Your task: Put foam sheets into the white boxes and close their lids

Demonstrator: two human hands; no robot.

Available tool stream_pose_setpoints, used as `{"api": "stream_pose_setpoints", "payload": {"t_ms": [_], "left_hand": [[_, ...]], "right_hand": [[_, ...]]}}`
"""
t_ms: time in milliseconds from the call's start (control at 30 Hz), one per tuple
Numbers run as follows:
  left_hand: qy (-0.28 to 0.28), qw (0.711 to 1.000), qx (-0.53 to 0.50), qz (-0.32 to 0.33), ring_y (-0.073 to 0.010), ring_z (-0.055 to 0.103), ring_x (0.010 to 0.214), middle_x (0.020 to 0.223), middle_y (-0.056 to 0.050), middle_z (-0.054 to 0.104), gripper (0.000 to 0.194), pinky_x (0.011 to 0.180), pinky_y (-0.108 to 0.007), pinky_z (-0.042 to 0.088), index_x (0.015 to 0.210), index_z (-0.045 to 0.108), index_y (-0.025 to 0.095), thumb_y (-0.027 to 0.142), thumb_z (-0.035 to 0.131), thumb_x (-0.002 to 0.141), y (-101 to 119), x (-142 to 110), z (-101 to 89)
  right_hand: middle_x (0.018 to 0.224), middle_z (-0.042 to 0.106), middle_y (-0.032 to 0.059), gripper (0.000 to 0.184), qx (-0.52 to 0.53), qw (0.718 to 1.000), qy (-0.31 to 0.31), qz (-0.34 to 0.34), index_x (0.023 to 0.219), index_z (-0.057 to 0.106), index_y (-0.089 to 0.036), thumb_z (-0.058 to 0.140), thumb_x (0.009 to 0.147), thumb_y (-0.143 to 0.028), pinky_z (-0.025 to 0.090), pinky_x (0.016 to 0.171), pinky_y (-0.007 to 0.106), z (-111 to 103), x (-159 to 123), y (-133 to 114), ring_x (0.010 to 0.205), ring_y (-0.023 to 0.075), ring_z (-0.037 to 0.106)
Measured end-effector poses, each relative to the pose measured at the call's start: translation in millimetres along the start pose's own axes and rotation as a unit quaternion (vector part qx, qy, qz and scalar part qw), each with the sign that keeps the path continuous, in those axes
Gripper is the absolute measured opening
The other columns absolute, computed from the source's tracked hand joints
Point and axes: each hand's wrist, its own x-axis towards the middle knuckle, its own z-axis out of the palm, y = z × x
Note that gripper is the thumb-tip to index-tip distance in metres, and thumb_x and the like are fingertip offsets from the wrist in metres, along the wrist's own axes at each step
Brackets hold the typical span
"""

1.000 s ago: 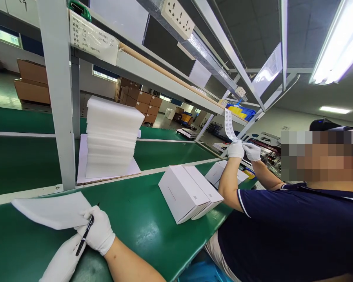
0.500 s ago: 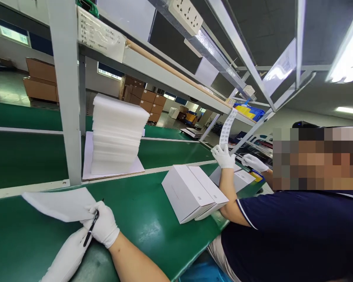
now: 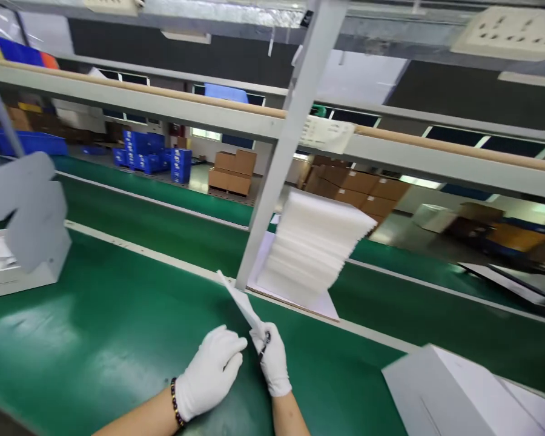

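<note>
Pinching a foam sheet [image 3: 240, 300] and pen [image 3: 264, 346], right hand [image 3: 272, 360]; left hand [image 3: 211, 372] just beside.

I note white knit cloth gloves on both the left hand [image 3: 211, 372] and right hand [image 3: 272, 363]. The foam sheet [image 3: 240, 301] in the right fingers looks thin, matt and soft. At 1 o'clock, the foam stack [image 3: 315, 248] shows the same matt white. The table [image 3: 95, 327] surface is green and glossy. The frame post [image 3: 284, 151] is grey painted metal. At 4 o'clock, the box [image 3: 440, 393] is smooth white card.

Label on shelf rail [image 3: 327, 133], blurred, writing unreadable
</note>
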Motion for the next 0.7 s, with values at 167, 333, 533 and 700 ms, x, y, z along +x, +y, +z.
{"api": "stream_pose_setpoints", "payload": {"t_ms": [167, 333, 533, 700], "left_hand": [[0.349, 0.897, 0.232, -0.136, -0.0352, 0.028, 0.145, 0.150, -0.024, 0.039, 0.076, 0.120, -0.049, 0.021, 0.145, 0.038, 0.007, 0.044, 0.064, 0.083, -81, -6, -127.7], [0.377, 0.744, 0.268, -0.483, -0.0381, 0.018, 0.147, 0.157, -0.031, 0.017, 0.108, 0.119, -0.046, 0.023, 0.150, 0.005, -0.009, 0.056, 0.057, 0.082, -155, -12, -265.1], [0.223, 0.768, 0.257, -0.542, -0.0427, 0.062, 0.111, 0.117, -0.029, 0.066, 0.055, 0.091, -0.054, 0.050, 0.128, 0.057, 0.001, 0.034, 0.037, 0.089, -162, -10, -323.9], [0.110, 0.825, 0.278, -0.480, -0.0397, 0.068, 0.099, 0.093, -0.025, 0.072, 0.041, 0.089, -0.051, 0.050, 0.091, 0.073, 0.007, 0.030, 0.038, 0.087, -115, -6, -274.1]], "right_hand": [[0.067, 0.064, 0.0058, 0.043, -0.037, 0.998, 0.003, 0.051, 0.070, 0.058, -0.023, 0.065, 0.059, -0.064, 0.049, 0.068, 0.039, -10, 1, 7, 0.065, 0.0259, 0.060], [0.069, 0.065, 0.0046, 0.052, -0.071, 0.993, -0.030, 0.094, 0.074, 0.059, -0.023, 0.063, 0.055, -0.072, 0.048, 0.065, 0.038, -10, 3, 10, 0.068, 0.0267, 0.060], [0.073, 0.066, 0.0041, 0.064, -0.076, 0.991, -0.024, 0.110, 0.082, 0.057, -0.021, 0.057, 0.056, -0.079, 0.048, 0.065, 0.036, -11, -1, -1, 0.073, 0.0273, 0.061], [0.072, 0.068, 0.0058, 0.068, -0.071, 0.992, 0.007, 0.101, 0.079, 0.058, -0.020, 0.059, 0.053, -0.083, 0.051, 0.064, 0.036, -3, -5, 3, 0.074, 0.0288, 0.064]]}}
